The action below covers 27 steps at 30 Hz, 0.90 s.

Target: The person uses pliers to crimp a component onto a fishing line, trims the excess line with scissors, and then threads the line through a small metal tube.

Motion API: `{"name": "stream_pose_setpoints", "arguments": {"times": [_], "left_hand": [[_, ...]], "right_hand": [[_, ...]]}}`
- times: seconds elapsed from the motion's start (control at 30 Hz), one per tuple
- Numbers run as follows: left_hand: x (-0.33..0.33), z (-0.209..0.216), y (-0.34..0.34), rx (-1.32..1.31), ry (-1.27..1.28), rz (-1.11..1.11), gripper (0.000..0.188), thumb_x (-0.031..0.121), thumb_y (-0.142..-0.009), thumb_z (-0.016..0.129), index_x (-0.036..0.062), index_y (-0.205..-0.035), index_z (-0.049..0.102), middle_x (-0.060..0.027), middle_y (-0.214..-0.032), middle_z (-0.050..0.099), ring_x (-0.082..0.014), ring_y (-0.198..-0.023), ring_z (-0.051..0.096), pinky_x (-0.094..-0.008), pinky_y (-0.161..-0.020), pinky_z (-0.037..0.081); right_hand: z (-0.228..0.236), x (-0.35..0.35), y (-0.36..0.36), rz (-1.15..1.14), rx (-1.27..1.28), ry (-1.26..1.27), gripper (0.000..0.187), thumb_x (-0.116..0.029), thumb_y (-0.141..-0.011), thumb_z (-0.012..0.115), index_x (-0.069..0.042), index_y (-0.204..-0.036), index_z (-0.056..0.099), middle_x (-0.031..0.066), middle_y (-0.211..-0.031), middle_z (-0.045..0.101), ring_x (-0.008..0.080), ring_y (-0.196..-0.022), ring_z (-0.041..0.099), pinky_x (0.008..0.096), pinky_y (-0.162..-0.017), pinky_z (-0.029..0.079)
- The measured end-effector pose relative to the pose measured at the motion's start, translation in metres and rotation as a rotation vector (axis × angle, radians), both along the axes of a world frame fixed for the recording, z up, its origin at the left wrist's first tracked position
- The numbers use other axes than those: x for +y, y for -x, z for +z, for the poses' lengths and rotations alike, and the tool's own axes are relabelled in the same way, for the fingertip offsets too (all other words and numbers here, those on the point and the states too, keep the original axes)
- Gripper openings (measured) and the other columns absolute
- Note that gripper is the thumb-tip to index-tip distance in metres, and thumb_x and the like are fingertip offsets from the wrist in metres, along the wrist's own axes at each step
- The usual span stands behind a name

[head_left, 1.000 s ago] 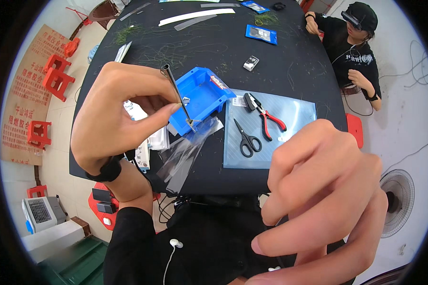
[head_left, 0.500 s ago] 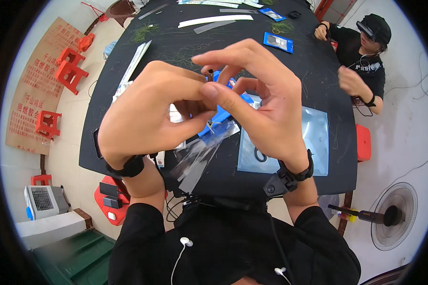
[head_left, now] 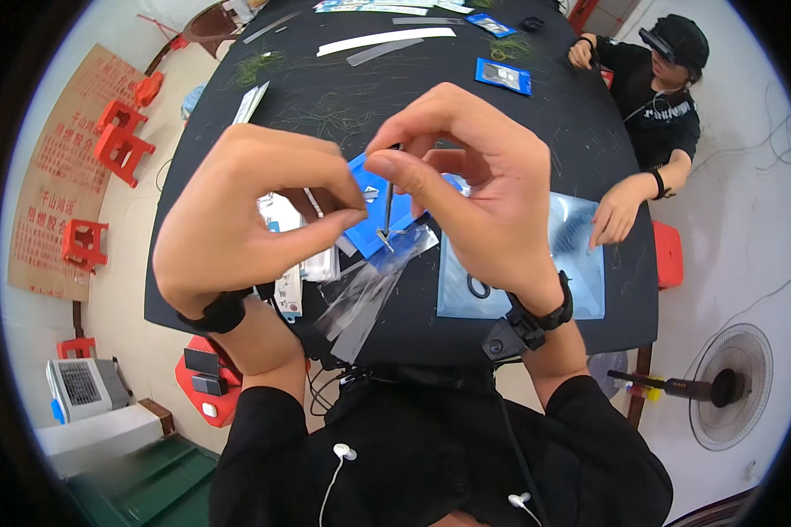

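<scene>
My right hand [head_left: 497, 189] pinches a slim dark metal rod [head_left: 388, 209] between thumb and forefinger. The rod hangs nearly upright, with a small shiny metal bit at its lower end; I cannot make out its kind. Left of it, my left hand [head_left: 242, 206] has thumb and fingertips pressed together. Anything in that pinch is too small or hidden to name. Beneath both hands lies a blue packet [head_left: 360, 233], partly covered. Clear plastic strips [head_left: 365, 303] spread toward me, and white packages [head_left: 321, 263] lie under my left hand.
A pale blue plastic folder [head_left: 523, 303] with a black ring [head_left: 478, 287] lies at right. A co-worker's hand [head_left: 620, 206] reaches over its far corner. Farther back are blue pouches [head_left: 504, 76], white strips [head_left: 387, 39] and green thread tangles [head_left: 257, 68] on the black-covered table [head_left: 589, 132].
My hands have drawn apart, the left moving left; the rod now shows below my right fingers. The co-worker's hand has come down to the folder.
</scene>
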<state>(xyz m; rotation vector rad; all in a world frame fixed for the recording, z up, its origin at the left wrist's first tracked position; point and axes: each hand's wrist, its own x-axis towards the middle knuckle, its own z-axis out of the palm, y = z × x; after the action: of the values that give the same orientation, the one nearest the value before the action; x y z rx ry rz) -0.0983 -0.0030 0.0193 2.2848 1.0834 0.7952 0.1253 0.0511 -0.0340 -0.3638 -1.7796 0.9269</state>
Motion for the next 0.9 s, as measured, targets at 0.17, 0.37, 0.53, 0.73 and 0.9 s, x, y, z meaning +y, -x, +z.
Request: {"name": "stream_pose_setpoints", "arguments": {"times": [0.17, 0.37, 0.53, 0.73, 0.9], "left_hand": [[0.010, 0.003, 0.023, -0.168, 0.100, -0.088, 0.009, -0.005, -0.082, 0.080, -0.0058, -0.091, 0.077, -0.0139, -0.087, 0.076, -0.0191, -0.076, 0.075, -0.0284, -0.066, 0.062], [0.035, -0.020, 0.042, -0.475, -0.037, -0.032, 0.039, -0.001, -0.080, 0.077, -0.0055, -0.116, 0.063, -0.0213, -0.125, 0.057, -0.0159, -0.078, 0.068, -0.0219, -0.057, 0.057], [0.050, -0.025, 0.032, -0.400, -0.086, -0.096, 0.037, 0.001, -0.083, 0.075, -0.0042, -0.117, 0.063, -0.0176, -0.130, 0.056, -0.0126, -0.089, 0.060, -0.0168, -0.058, 0.054], [0.055, -0.024, 0.013, -0.394, -0.054, 0.006, 0.028, -0.008, -0.089, 0.064, -0.0056, -0.117, 0.064, -0.0176, -0.135, 0.057, -0.0088, -0.084, 0.057, -0.0183, -0.053, 0.052], [0.054, -0.022, 0.009, -0.325, -0.241, -0.008, 0.039, -0.005, -0.087, 0.068, -0.0041, -0.125, 0.063, -0.0189, -0.146, 0.050, -0.0076, -0.084, 0.054, -0.0177, -0.054, 0.048]], "right_hand": [[-0.001, 0.000, -0.002, -0.039, 0.009, -0.099, 0.009, 0.005, -0.091, 0.076, 0.003, -0.100, 0.076, 0.0066, -0.095, 0.071, 0.0106, -0.080, 0.068, 0.0226, -0.062, 0.054], [0.001, -0.001, -0.003, -0.065, 0.003, -0.155, 0.008, 0.001, -0.091, 0.079, 0.000, -0.098, 0.075, 0.0064, -0.094, 0.070, 0.0126, -0.077, 0.069, 0.0246, -0.062, 0.052], [0.002, -0.001, -0.006, -0.066, 0.008, -0.155, 0.009, -0.002, -0.091, 0.080, 0.000, -0.097, 0.074, 0.0070, -0.092, 0.071, 0.0153, -0.076, 0.071, 0.0264, -0.062, 0.054], [-0.001, 0.001, -0.005, -0.072, 0.047, -0.188, 0.010, -0.003, -0.089, 0.082, -0.001, -0.096, 0.074, 0.0072, -0.090, 0.071, 0.0169, -0.074, 0.071, 0.0276, -0.061, 0.054], [0.000, 0.002, -0.005, -0.088, 0.052, -0.211, 0.011, -0.002, -0.088, 0.082, 0.000, -0.095, 0.075, 0.0071, -0.088, 0.071, 0.0160, -0.072, 0.071, 0.0270, -0.059, 0.054]]}}
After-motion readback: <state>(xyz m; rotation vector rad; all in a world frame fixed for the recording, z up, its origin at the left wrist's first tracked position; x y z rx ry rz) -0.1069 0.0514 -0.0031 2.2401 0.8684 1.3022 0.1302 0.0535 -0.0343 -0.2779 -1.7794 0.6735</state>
